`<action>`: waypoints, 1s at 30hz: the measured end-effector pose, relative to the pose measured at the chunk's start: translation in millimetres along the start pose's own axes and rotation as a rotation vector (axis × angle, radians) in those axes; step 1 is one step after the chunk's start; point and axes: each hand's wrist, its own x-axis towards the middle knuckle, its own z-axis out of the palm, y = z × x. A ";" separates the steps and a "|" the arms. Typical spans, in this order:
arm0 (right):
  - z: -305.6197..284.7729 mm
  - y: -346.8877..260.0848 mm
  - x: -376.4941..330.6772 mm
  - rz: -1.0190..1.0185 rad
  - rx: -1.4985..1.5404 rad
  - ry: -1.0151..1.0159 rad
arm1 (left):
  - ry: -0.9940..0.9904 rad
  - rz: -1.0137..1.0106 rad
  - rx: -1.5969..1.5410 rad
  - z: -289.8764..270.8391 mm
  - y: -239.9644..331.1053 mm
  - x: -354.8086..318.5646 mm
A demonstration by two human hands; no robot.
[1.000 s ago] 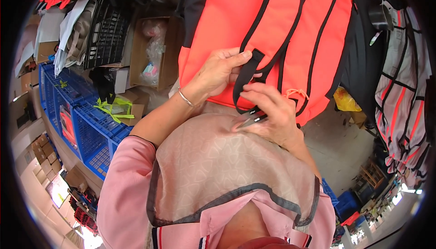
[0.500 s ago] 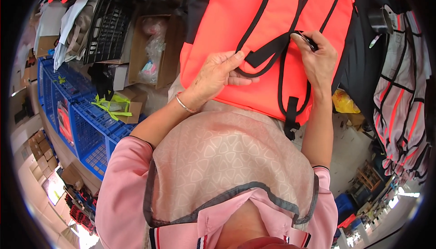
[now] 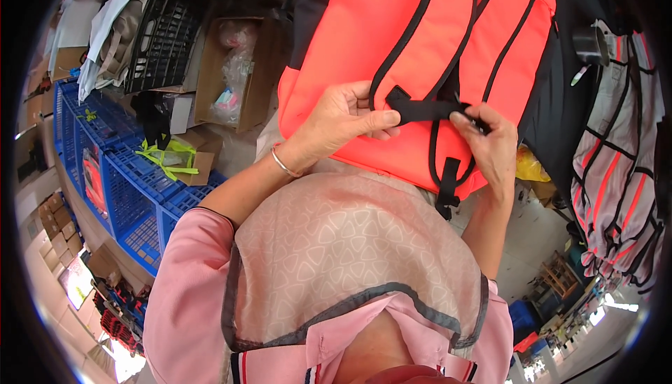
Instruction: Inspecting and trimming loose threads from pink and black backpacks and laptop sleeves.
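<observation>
A bright orange-red backpack (image 3: 343,48) with black-trimmed shoulder straps lies in front of me, straps up. My left hand (image 3: 339,123) is closed, its thumb and fingers pinching the lower end of the left shoulder strap (image 3: 413,51). From there a black webbing strap (image 3: 430,110) runs across to my right hand (image 3: 493,147), which pinches its other end. A small dark piece shows between the right fingers; I cannot make out what it is. A second length of black webbing (image 3: 449,182) hangs over the backpack's lower edge.
To the left stand blue plastic crates (image 3: 129,174), a cardboard box (image 3: 203,90) of plastic-wrapped items, and a black slatted basket (image 3: 164,37). Grey pieces with orange stripes (image 3: 609,153) hang at the right. A yellow bag (image 3: 530,165) lies beyond my right forearm.
The left hand has come onto the shoulder strap's end and closed. The right hand has moved down, and the webbing now stretches nearly level between both hands. The backpack has shifted slightly right.
</observation>
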 end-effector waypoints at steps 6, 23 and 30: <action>-24.1 -17.4 -22.9 -0.086 0.010 -0.363 | -0.007 -0.039 -0.024 2.3 2.4 2.1; -18.8 -48.9 -21.6 -0.093 0.164 -0.023 | -0.044 0.011 -0.074 1.1 -8.4 5.6; 33.3 -57.0 -13.9 -0.513 -0.192 0.110 | 0.097 0.173 0.006 9.2 -12.5 0.8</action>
